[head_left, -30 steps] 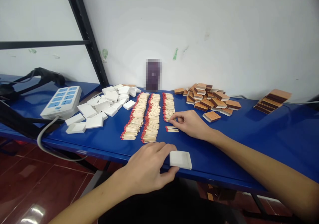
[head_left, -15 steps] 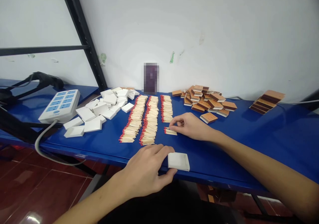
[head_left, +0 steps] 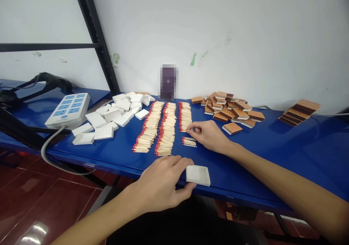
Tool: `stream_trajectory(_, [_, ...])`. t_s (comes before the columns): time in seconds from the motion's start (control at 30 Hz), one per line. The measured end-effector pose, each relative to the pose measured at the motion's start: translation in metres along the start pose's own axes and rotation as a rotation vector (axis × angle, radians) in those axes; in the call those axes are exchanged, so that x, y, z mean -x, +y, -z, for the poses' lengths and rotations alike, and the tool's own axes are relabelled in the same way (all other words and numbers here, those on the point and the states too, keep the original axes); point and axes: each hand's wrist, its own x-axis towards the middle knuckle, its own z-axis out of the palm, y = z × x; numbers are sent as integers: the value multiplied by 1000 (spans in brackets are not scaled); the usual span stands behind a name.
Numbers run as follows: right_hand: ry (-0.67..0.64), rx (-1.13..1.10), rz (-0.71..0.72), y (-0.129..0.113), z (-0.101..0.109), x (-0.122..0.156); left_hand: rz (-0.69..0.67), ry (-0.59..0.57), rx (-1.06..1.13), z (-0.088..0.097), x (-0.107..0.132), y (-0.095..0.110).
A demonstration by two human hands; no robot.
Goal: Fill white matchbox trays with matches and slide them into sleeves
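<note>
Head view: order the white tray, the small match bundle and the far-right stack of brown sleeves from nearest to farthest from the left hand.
1. The white tray: touching the left hand, on its right.
2. The small match bundle: farther back, beside the match rows.
3. The stack of brown sleeves: far right, near the wall.

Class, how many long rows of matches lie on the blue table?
3: a left row, a middle row and a shorter right row, side by side; a small loose bunch lies beside the right hand.
</note>
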Motion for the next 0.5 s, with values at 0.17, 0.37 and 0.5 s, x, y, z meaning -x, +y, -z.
stream_trajectory(0.17, [-4, 15, 0, -1, 1, 0, 4, -2, 5, -1, -2, -2])
stream_trajectory(0.37, [-40, 13, -33, -3, 2, -1, 6, -5, -2, 0, 0, 0])
stream_trajectory(0.5, [-99, -42, -64, -5, 9, 0, 5, -3, 2, 1, 0, 1])
